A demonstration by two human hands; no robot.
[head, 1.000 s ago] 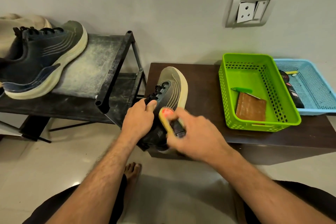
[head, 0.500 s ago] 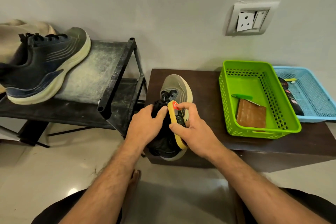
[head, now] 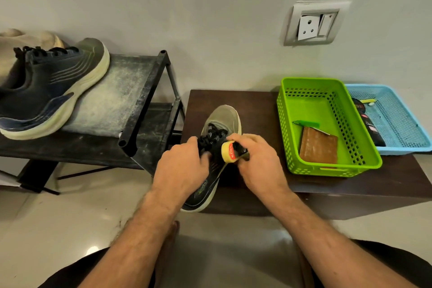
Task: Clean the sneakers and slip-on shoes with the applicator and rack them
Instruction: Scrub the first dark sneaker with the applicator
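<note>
Resting on the left part of a dark surface (head: 257, 110), a sneaker (head: 222, 121) was seen with its grey toe pointed at the wall and its heel hanging past the near edge. The left hand (head: 181, 172) was curled over the shoe's collar and black laces (head: 214, 134), so its grip was closed round the sneaker's upper. The right hand (head: 259, 162) was closed round the applicator (head: 230, 152), whose yellow sponge face with a red label was turned toward the camera and was held against the shoe just right of the laces. A second sneaker (head: 50, 90), dark blue with a cream sole, was set on the dusty top shelf of a black rack (head: 142, 100) at the left, its toe raised toward the wall; a beige shape (head: 14, 54) was partly hidden behind it, and what it was could not be told. On the right of the surface a green basket (head: 304, 166) was placed, holding a brown block (head: 319, 145) and a green-handled item (head: 306, 123) lying just behind it. Touching the basket's right side, a blue tray (head: 402, 147) was seen with dark packets (head: 369, 126) along its left wall. A socket plate (head: 313, 23) was fixed on the wall above. Bare forearms, dark shorts and a foot (head: 171, 234) on the pale floor were visible below.
</note>
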